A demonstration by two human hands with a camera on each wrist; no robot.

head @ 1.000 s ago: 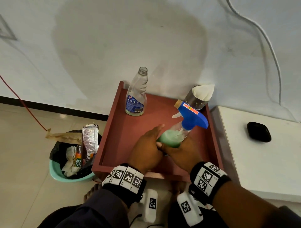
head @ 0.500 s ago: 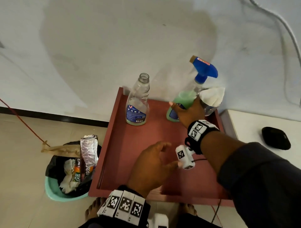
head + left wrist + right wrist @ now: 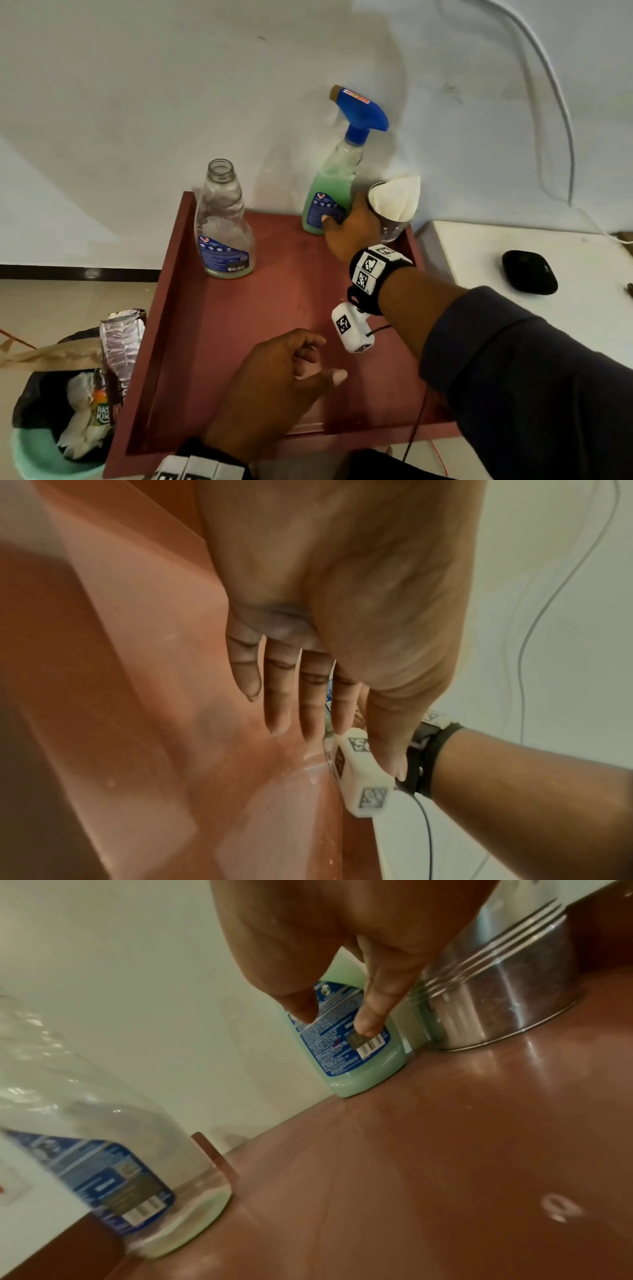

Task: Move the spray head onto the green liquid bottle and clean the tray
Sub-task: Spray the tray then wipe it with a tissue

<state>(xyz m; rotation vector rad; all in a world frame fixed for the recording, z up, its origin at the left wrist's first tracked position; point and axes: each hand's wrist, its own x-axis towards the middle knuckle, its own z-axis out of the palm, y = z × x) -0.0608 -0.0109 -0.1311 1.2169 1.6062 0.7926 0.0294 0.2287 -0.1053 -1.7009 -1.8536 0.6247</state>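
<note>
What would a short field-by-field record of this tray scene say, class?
Green liquid bottle: upright at tray's far edge, blue spray head fitted
Right hand: fingers on the bottle's label
Left hand: relaxed above tray, holding nothing
Empty bottle: upright, uncapped
Steel cup: beside green bottle, holds white tissue
Tray: red

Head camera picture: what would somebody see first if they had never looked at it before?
Probably the green liquid bottle with its bright blue spray head, standing upright at the far right of the red tray. The right hand reaches to its label, beside a steel cup stuffed with white tissue. On the far left stands an almost empty clear bottle with no cap.
</note>
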